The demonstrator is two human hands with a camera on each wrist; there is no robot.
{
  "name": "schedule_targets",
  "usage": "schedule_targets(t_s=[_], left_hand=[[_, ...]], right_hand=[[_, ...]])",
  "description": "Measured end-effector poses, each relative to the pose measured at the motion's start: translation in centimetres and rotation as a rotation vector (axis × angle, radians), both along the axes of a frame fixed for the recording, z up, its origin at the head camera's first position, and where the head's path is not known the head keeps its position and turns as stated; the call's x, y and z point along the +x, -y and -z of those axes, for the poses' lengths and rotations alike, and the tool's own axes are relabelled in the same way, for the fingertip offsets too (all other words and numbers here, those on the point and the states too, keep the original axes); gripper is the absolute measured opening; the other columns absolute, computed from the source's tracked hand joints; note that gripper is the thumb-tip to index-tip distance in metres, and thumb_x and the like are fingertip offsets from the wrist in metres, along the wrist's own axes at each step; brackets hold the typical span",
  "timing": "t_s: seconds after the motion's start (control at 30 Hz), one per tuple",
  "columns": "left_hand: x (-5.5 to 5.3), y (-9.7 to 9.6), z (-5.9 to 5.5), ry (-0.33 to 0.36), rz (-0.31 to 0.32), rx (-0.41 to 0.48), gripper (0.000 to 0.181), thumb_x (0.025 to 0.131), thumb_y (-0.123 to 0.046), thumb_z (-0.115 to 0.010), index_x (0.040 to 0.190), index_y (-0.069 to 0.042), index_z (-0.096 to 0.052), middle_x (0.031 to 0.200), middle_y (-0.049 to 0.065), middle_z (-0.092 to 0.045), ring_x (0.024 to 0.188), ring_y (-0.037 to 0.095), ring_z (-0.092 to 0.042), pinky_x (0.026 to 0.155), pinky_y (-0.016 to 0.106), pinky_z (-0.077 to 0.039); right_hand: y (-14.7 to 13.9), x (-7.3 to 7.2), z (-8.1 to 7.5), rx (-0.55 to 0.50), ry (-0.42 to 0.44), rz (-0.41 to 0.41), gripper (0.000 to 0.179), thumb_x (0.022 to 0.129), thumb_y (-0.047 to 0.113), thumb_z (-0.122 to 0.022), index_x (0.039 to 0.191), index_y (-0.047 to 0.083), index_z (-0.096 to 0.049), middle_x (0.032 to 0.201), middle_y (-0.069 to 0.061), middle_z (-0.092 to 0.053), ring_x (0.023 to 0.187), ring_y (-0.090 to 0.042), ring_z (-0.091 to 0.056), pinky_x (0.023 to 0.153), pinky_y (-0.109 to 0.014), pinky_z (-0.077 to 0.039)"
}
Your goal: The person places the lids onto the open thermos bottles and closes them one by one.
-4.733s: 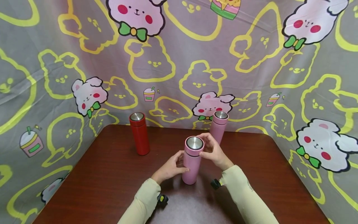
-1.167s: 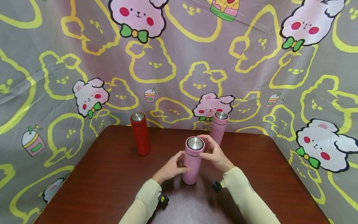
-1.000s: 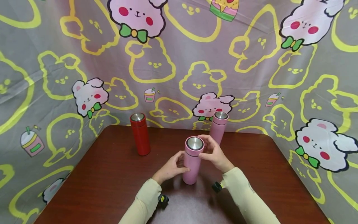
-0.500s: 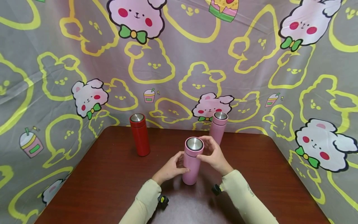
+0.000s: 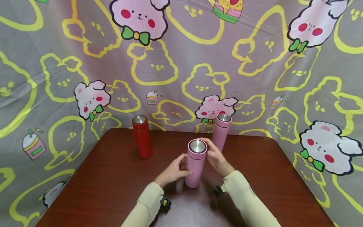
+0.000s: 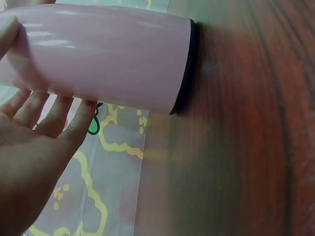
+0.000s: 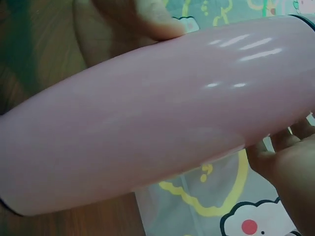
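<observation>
A pink thermos flask [image 5: 195, 171] stands upright near the middle of the table, its steel-topped lid [image 5: 197, 146] in place. My left hand [image 5: 171, 172] grips the flask's body from the left, thumb in front. High on the flask, my right hand [image 5: 217, 160] has its fingers curled behind the lid. Its thumb is hard to make out in the head view. In the left wrist view the flask's body [image 6: 108, 61] lies across my left hand [image 6: 42, 142]. The right wrist view shows the flask [image 7: 157, 113] close up, with part of my right hand [image 7: 295, 169] at the lower right.
A red thermos flask [image 5: 144, 143] stands further back on the left. Behind my right hand stands a second pink flask [image 5: 220, 134]. Cartoon-printed cloth [image 5: 181, 56] hangs round the back and sides of the brown table [image 5: 113, 176].
My right thumb, seen on the flask's front half a second ago, has moved off it, and the right hand has turned slightly round the lid. The left hand keeps its grip.
</observation>
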State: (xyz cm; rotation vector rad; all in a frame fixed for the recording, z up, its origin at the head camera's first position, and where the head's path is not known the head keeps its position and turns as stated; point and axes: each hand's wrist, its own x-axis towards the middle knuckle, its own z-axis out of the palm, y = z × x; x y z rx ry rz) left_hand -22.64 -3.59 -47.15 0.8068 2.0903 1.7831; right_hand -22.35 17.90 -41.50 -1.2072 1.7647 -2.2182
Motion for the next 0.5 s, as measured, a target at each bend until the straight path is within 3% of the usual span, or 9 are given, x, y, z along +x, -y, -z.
schedule_targets(t_s=[0.13,0.3,0.5], left_hand=[[-0.3,0.0,0.4,-0.018,-0.002,-0.008,0.060,0.083,-0.018,-0.074,0.134,-0.014,-0.043,0.128,0.004,-0.053,0.118,0.021,-0.051,0.099,0.041,-0.041],[-0.3,0.1,0.4,-0.031,0.008,-0.002,0.061,0.083,-0.018,-0.074,0.134,-0.011,-0.042,0.129,0.006,-0.053,0.118,0.022,-0.050,0.100,0.040,-0.041],[0.0,0.0,0.1,-0.018,0.011,0.004,0.063,0.084,-0.011,-0.072,0.137,-0.007,-0.039,0.131,0.010,-0.052,0.119,0.024,-0.050,0.100,0.040,-0.040]], right_hand=[[0.4,-0.8,-0.5,-0.072,0.028,-0.169,0.057,0.089,0.014,-0.021,0.141,-0.008,-0.024,0.137,-0.016,-0.046,0.125,-0.026,-0.043,0.105,-0.041,-0.031],[0.8,-2.0,-1.0,-0.103,0.013,-0.319,0.058,0.088,0.014,-0.027,0.141,-0.010,-0.027,0.141,-0.030,-0.035,0.129,-0.039,-0.038,0.106,-0.048,-0.029],[1.1,-2.5,-1.4,-0.079,0.061,-0.398,0.058,0.088,0.017,-0.034,0.139,-0.011,-0.032,0.138,-0.024,-0.044,0.130,-0.039,-0.037,0.107,-0.049,-0.026]])
